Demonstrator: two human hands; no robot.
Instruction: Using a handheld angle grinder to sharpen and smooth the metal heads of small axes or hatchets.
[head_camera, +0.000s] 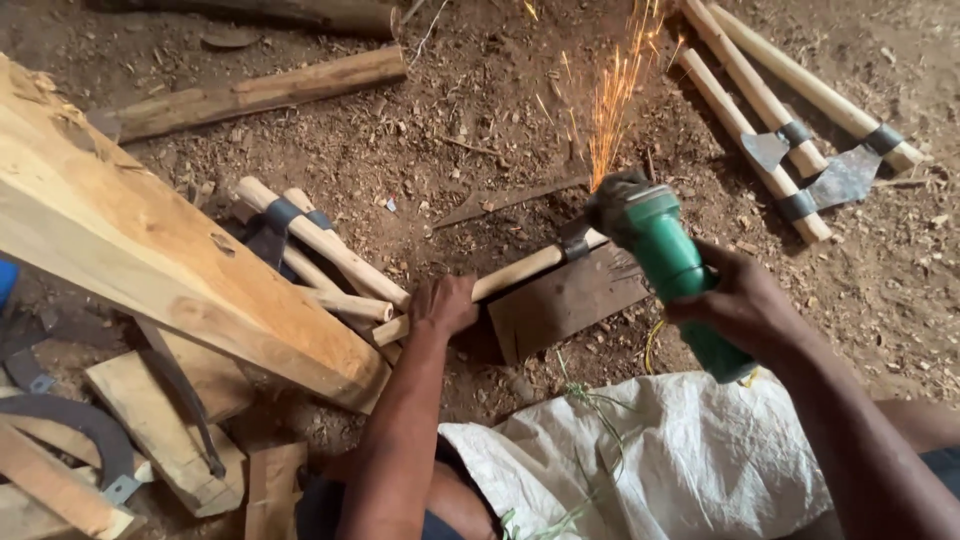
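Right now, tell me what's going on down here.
A person is grinding an axe head with a green angle grinder held in the right hand; sparks fly upward. The left hand grips the axe's wooden handle, which rests on a wooden block on the dirt floor. More finished axes lie to the right, other handles to the left.

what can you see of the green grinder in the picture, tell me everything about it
The grinder has a green, smooth body that looks like plastic and a dark, dusty head at its upper end. It lies tilted, head up and to the left, handle down toward the person. The right hand grips its body near the middle. Its head meets the metal band on the wooden handle, which the left hand pins over a wooden block. Orange sparks fly upward from the contact point.
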